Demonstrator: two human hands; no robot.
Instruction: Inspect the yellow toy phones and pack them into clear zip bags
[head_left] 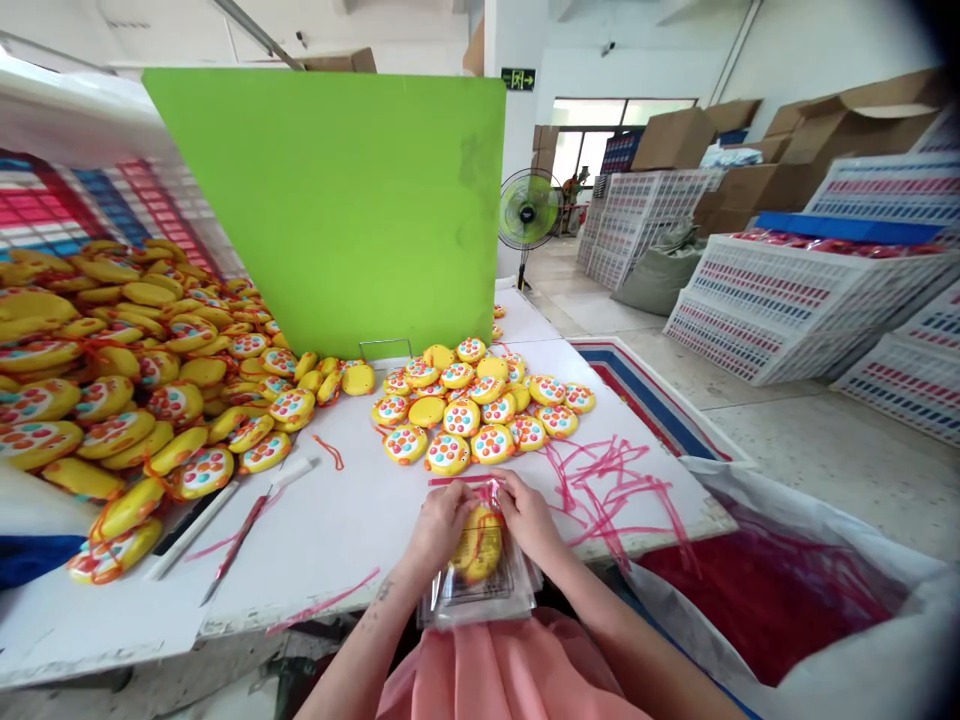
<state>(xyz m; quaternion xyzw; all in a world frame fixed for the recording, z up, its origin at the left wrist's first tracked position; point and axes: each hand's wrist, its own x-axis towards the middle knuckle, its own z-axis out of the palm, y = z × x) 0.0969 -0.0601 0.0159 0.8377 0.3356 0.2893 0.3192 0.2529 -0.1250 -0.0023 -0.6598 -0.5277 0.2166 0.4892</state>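
Toy (480,548) lies in a bag (480,602) propped over the desk (352,525) edge, so left hand (442,522) and right hand (529,516) both reach its mouth; each grip seemingly pinches the flap.

Bare tabletop (352,500) left of toy pile (480,410)

Green board (330,200) upright on table (360,500); fan (529,212) beyond; white crates (787,300), cardboard boxes (671,138) right
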